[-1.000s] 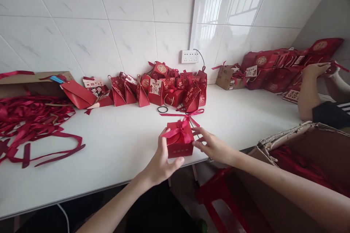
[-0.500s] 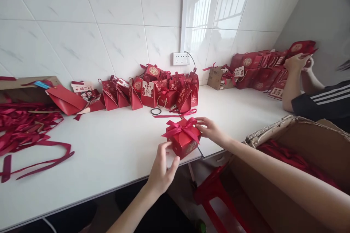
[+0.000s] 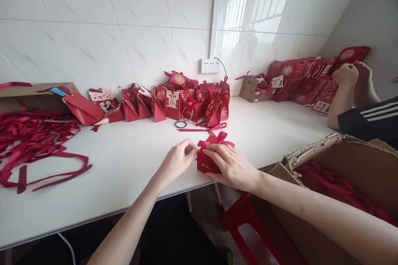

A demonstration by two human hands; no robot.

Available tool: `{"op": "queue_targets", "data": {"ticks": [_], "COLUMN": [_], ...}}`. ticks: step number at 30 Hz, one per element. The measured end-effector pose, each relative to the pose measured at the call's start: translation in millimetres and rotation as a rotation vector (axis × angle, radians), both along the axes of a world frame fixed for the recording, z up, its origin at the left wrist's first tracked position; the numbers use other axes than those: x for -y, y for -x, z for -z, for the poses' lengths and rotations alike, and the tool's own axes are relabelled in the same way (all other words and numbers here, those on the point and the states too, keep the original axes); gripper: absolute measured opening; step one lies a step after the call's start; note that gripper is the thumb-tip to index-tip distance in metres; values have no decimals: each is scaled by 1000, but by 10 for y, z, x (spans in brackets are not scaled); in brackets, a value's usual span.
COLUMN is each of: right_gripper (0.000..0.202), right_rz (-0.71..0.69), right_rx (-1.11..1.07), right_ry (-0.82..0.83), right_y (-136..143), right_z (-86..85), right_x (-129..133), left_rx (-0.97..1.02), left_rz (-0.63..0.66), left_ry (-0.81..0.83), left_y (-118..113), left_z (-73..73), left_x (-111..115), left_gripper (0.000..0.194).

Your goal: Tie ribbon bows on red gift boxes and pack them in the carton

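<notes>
A small red gift box (image 3: 207, 163) with gold print sits near the table's front edge. A pink-red ribbon bow (image 3: 221, 136) is tied on its top. My right hand (image 3: 228, 163) lies over the box's right and front side, fingers across the top and thumb low on the front, gripping it. At the box's left side my left hand (image 3: 178, 159) is closed in a pinch at the ribbon's tail, which its fingers mostly hide. Behind the box lie a loose ribbon (image 3: 214, 127) and a black ring-shaped band (image 3: 180, 124).
Several finished-looking red boxes (image 3: 174, 105) line the wall below a power socket (image 3: 209, 66). A ribbon heap (image 3: 34, 140) lies left. At right are a cardboard carton (image 3: 357, 157), a red stool (image 3: 245, 223), stacked red bags (image 3: 298, 78) and another person's hands (image 3: 346, 76).
The box has been turned and my right hand has moved from its far side onto its front. My left hand has gone up from below the box to its left side and closed.
</notes>
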State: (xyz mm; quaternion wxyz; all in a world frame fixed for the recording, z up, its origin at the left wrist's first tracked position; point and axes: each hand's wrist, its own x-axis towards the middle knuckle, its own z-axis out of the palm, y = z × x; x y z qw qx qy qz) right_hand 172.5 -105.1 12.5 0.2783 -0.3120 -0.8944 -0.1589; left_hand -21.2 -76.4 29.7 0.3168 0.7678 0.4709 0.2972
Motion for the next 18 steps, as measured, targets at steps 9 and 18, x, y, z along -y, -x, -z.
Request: {"op": "queue_targets", "data": {"ticks": [9, 18], "right_gripper": [19, 16], "right_rz": [-10, -264], "right_rx": [-71, -136], "right_ry": [78, 92], "right_y": [-70, -288], "right_z": [2, -72], "right_x": [-32, -27], "left_rx": [307, 173], "left_rz": [-198, -433], "left_ry": [-309, -576], "left_y": [-320, -920], "left_z": [449, 877], "left_x": [252, 373], "left_gripper": [38, 106]}}
